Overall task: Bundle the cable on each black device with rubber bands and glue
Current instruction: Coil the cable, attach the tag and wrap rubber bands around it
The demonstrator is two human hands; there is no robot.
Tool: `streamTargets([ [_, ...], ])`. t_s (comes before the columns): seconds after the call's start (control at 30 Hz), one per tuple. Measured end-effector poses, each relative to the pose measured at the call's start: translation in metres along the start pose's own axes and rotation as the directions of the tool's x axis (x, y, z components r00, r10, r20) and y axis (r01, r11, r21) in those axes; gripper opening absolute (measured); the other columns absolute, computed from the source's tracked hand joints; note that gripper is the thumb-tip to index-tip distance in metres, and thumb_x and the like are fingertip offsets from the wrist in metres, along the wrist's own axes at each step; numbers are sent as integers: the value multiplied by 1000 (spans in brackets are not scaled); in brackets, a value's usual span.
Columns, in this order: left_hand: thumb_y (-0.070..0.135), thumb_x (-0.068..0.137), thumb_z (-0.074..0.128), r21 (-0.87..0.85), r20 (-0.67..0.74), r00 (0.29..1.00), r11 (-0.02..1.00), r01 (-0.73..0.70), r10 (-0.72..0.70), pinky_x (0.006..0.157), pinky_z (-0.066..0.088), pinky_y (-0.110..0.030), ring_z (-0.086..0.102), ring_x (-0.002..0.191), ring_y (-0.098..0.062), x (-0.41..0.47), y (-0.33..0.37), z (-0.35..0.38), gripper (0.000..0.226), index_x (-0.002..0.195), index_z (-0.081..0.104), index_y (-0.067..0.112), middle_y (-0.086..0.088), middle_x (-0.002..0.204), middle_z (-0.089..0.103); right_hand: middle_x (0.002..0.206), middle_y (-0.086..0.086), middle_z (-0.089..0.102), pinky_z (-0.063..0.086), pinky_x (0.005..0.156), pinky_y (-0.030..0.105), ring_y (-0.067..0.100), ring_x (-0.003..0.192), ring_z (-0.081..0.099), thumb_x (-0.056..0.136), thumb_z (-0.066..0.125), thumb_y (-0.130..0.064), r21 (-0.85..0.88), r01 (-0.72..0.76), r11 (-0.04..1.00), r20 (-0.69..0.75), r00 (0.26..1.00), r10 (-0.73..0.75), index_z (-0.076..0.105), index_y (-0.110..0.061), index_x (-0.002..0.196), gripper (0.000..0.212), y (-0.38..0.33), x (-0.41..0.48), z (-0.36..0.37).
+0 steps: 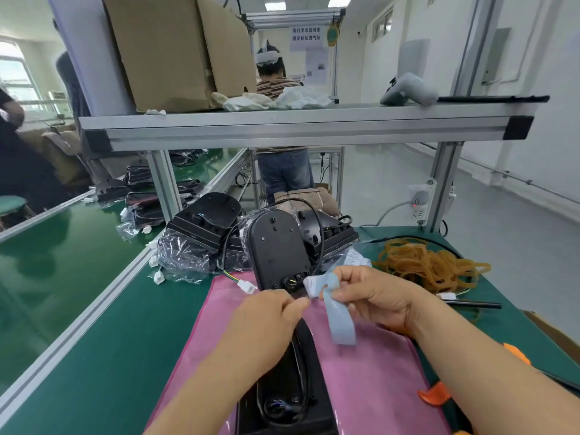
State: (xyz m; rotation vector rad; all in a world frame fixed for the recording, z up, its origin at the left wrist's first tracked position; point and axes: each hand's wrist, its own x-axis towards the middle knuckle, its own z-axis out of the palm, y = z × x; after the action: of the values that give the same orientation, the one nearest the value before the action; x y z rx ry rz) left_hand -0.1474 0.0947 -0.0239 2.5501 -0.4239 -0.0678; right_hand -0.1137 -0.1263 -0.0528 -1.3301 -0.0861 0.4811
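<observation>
Both hands are up over the pink sheet (376,372) that's spread on the green worktop (110,356). The right hand (373,296) is pinching a pale blue paper-like strip (339,318) between thumb and fingers, and the strip's loose end hangs down toward the near side. The left hand (270,312) has its fingertips pressed together right at the strip's upper end. Honestly I can't tell if it's gripping the strip or some tiny bit off it.

One long black plastic device (282,390) lies on the pink sheet directly under the left hand, at the near edge. A second oval black device (276,249) stands just beyond the hands, with a black cable (318,233) looping over its right side. The heap of tan rubber bands (430,265) sits on the worktop to the right. More devices in clear plastic bags (182,252) are piled far left.
</observation>
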Motion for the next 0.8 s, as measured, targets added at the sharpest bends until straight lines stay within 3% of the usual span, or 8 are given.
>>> streamTargets([
  [0.1, 47, 98, 49, -368, 54, 996, 925, 92, -78, 76, 53, -34, 58, 68, -21, 22, 5, 24, 48, 86, 69, 6, -7, 83, 71, 89, 8, 72, 54, 67, 21, 15, 78, 67, 77, 66, 7, -3, 29, 1000, 66, 997, -29, 73, -12, 86, 23, 6, -2, 5],
  [0.17, 42, 96, 58, -596, 37, 988, 790, 142, -150, 56, 47, -21, 55, 56, -9, 30, 7, 34, 40, 82, 71, 7, -2, 72, 71, 93, 4, 74, 56, 76, 24, 14, 85, 70, 79, 65, 6, -115, 10, 993, 92, 996, 1, 77, -16, 90, 28, 9, -4, 9],
  [0.27, 11, 89, 69, -803, 34, 985, 582, 127, -168, 39, 36, -11, 48, 39, 0, 34, 8, 40, 17, 72, 69, 7, 4, 51, 60, 100, 4, 74, 57, 78, 26, 14, 93, 70, 82, 67, -3, -208, -36, 977, 116, 991, 61, 77, -16, 99, 24, 7, -7, 9],
  [0.37, 4, 80, 74, -776, -11, 989, 625, 83, -144, 50, 42, -16, 50, 46, -4, 36, 3, 44, 12, 70, 70, 10, 4, 55, 61, 105, 10, 73, 58, 80, 31, 18, 94, 71, 81, 73, -34, -221, -69, 973, 101, 991, 93, 75, -14, 104, 31, 4, -8, 9],
  [0.47, 7, 77, 75, -649, -101, 991, 761, 1, -87, 57, 39, -23, 47, 48, -3, 39, 1, 48, 23, 60, 67, 21, 12, 52, 58, 101, 13, 73, 58, 73, 32, 21, 89, 71, 84, 67, -54, -202, -110, 973, -75, 993, 96, 74, -12, 100, 46, 1, -5, 14],
  [0.57, 15, 77, 77, -581, -107, 994, 811, -65, 3, 56, 38, -20, 46, 48, 0, 38, -1, 51, 25, 60, 67, 29, 15, 54, 59, 85, 9, 73, 56, 59, 26, 16, 72, 69, 93, 64, -29, -91, -39, 995, -232, 973, 17, 70, -10, 92, 19, 1, -1, 14],
  [0.63, 22, 76, 80, -576, -180, 983, 808, -124, 23, 58, 40, -15, 50, 55, 1, 36, 1, 51, 15, 69, 68, 28, 10, 68, 64, 78, 4, 71, 54, 60, 23, 11, 67, 64, 92, 65, -17, -56, -17, 998, -269, 963, 1, 69, -14, 83, 10, 2, -1, 13],
  [0.8, 25, 82, 77, -422, -382, 920, 870, -254, 83, 71, 45, -18, 53, 73, 2, 36, 10, 52, 19, 93, 65, 35, 7, 88, 56, 95, 12, 64, 52, 72, 27, 20, 88, 56, 90, 67, -15, 18, -9, 1000, -336, 942, 15, 72, -11, 93, 8, 1, -3, 10],
])
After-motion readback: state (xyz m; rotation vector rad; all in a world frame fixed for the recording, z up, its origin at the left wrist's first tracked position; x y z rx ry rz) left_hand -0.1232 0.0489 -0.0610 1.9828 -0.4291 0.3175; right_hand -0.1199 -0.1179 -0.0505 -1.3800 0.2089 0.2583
